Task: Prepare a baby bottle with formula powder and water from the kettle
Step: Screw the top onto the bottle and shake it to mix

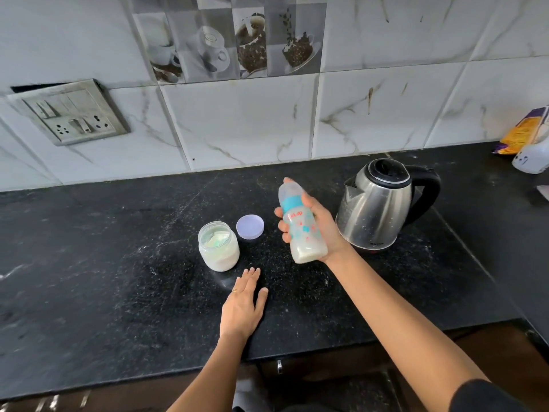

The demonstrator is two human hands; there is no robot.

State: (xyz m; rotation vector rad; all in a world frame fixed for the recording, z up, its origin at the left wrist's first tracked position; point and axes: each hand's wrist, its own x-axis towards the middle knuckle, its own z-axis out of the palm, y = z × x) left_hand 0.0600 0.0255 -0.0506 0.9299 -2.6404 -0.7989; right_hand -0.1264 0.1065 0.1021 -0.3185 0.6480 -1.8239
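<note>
Gripping the capped baby bottle (300, 223) tilted for mixing, the right hand (319, 227) is wrapping it — left hand (243, 304) is lying spread, steadying, at six o'clock on the surface (118, 263).

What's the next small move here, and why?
Probably shake the baby bottle a bit more: the right hand holds it tilted and capped, with milky liquid pooled at its base. The left hand lies flat on the counter.

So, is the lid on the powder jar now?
No, the powder jar stands open on the counter, and its purple lid lies beside it, between the jar and the baby bottle.
</note>
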